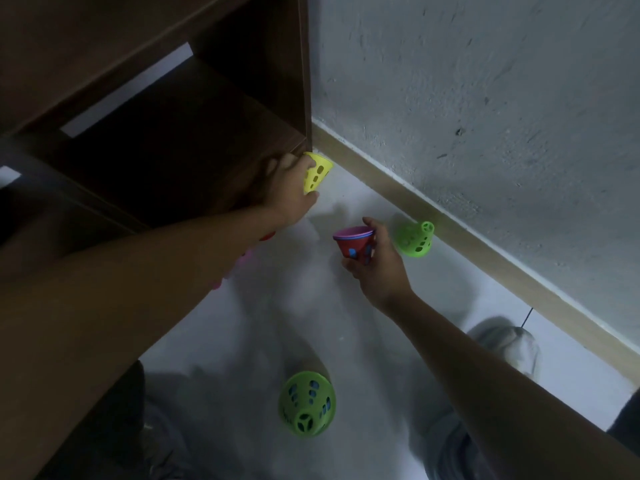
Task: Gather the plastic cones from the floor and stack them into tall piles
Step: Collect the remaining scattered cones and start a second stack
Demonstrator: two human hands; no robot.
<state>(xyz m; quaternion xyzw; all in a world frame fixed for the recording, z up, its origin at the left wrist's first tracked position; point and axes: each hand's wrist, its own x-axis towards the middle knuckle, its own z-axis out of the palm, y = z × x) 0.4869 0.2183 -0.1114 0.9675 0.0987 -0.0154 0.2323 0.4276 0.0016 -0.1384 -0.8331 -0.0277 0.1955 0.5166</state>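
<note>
Furthest left, a pink cone (pixel 246 263) shows only as a sliver behind the left forearm, beside the dark wooden shelf unit (pixel 180 109). The left hand (pixel 289 188) reaches to that unit's corner with fingers wrapped round a yellow perforated cone (pixel 317 173), lifted or just at the floor; which, I cannot tell. Lower down, a green cone (pixel 307 408) with blue showing through its holes stands on the white floor (pixel 346 306), narrow end up, probably a pile already begun. To its right, the right hand (pixel 375 268) grips a nested red stack (pixel 355 244), mouth up, a purple rim peeping from inside. To do this step well, turn the yellow cone to match the stack, line up the rims squarely, and seat it without forcing, since the holes may snag. Far right, a green cone by the wall (pixel 414 239) lies tipped on its side, well placed to be taken next.
</note>
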